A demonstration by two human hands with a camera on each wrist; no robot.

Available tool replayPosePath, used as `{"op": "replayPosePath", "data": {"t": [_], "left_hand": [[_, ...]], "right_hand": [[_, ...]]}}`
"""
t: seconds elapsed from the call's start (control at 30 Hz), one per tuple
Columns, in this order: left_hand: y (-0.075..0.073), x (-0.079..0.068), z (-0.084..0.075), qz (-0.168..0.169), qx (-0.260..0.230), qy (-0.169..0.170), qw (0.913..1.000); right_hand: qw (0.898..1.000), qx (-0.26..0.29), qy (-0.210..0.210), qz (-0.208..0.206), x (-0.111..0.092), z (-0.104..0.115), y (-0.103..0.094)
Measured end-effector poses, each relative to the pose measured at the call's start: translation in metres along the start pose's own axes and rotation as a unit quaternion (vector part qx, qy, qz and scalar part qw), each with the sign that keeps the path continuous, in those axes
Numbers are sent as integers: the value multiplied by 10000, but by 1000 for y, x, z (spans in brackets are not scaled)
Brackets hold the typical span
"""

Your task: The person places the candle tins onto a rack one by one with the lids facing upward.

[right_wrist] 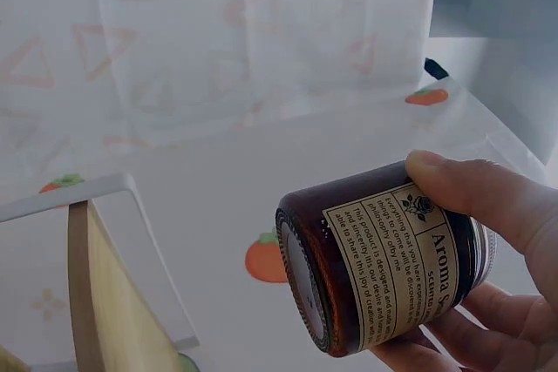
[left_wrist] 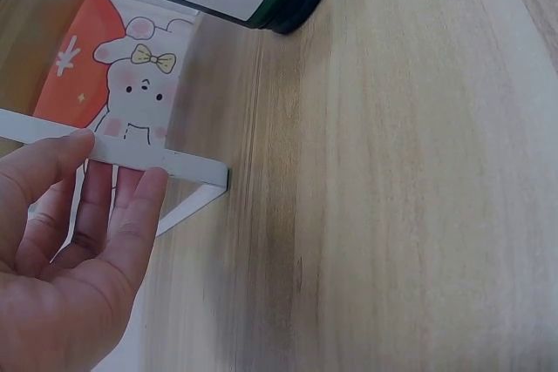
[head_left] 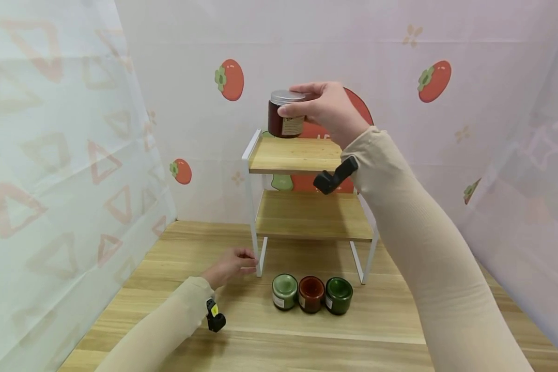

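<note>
My right hand grips a dark red-brown scented candle jar with a silver lid. The jar is held upright above the left side of the top board of a two-tier wooden shelf, apart from it. Its cream label shows in the right wrist view. Low at the left, my left hand holds the shelf's white front leg between thumb and fingers. Three more candle jars stand in a row before the shelf: pale green, amber and dark green.
The shelf's lower board sits between white metal side frames, whose right leg stands on the wooden table. Printed cloth walls close in the back and the left side.
</note>
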State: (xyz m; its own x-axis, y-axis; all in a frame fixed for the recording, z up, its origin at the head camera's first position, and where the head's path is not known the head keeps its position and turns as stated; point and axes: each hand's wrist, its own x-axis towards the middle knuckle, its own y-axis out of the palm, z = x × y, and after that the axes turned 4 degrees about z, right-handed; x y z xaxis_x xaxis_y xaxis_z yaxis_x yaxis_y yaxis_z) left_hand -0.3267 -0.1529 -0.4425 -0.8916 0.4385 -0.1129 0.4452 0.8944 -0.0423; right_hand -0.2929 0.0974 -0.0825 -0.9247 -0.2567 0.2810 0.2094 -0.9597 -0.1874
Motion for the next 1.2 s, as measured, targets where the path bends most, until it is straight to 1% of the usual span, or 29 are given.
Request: {"op": "replayPosePath", "data": {"t": [0.2, 0.43, 0.63, 0.9, 1.2], "left_hand": [[-2, -1, 0, 6, 18, 12, 10000], [-2, -1, -1, -25, -37, 11, 10000], [2, -3, -3, 22, 7, 36, 10000], [2, 0, 0, 47, 2, 56, 10000], [1, 0, 0, 43, 26, 70, 10000]], "right_hand": [[10000, 68, -10, -12, 14, -11, 12], [10000, -30, 74, 1, 24, -26, 21], [9998, 74, 192, 43, 27, -40, 26], [9995, -63, 320, 45, 27, -54, 31], [9988, 283, 390, 87, 31, -68, 33]]}}
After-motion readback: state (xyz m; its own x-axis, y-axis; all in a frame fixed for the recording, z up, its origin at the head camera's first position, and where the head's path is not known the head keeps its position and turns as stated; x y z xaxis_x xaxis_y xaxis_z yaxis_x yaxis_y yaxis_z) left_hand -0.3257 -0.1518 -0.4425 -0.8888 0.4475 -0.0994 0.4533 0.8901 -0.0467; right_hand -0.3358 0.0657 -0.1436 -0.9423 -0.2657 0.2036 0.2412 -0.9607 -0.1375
